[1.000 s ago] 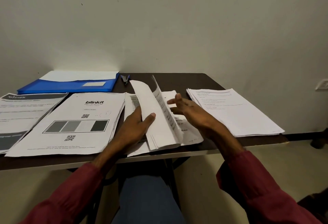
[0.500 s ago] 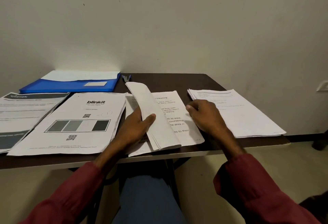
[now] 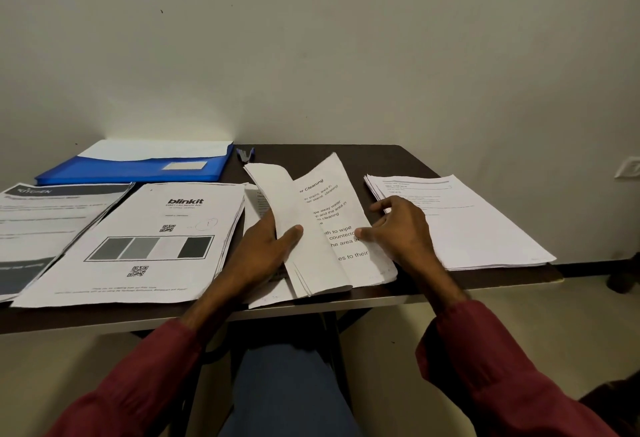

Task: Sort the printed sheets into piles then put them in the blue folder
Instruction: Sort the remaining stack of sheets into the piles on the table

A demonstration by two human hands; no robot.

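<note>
Printed sheets lie in piles on a dark table (image 3: 388, 156). In the middle pile, my left hand (image 3: 263, 249) holds back a bundle of turned-over sheets (image 3: 294, 215), thumb on top. My right hand (image 3: 398, 225) pinches the right edge of a cleaning sheet (image 3: 339, 225) and lifts it, so its far end bows up. A pile with a blinkit sheet (image 3: 145, 242) on top lies to the left, a kitchen pile (image 3: 45, 225) at far left, and a text pile (image 3: 457, 225) to the right. The blue folder (image 3: 138, 166) lies open at the back left, a white sheet inside.
A small blue stapler-like item (image 3: 245, 154) sits just right of the folder at the back. A plain wall stands directly behind the table. The table's front edge is near my knees, and its right edge ends past the text pile.
A second ago a sheet stood upright between my hands. Half a second ago it lay flat with my right hand resting at its edge. Now the right hand lifts the cleaning sheet's right edge.
</note>
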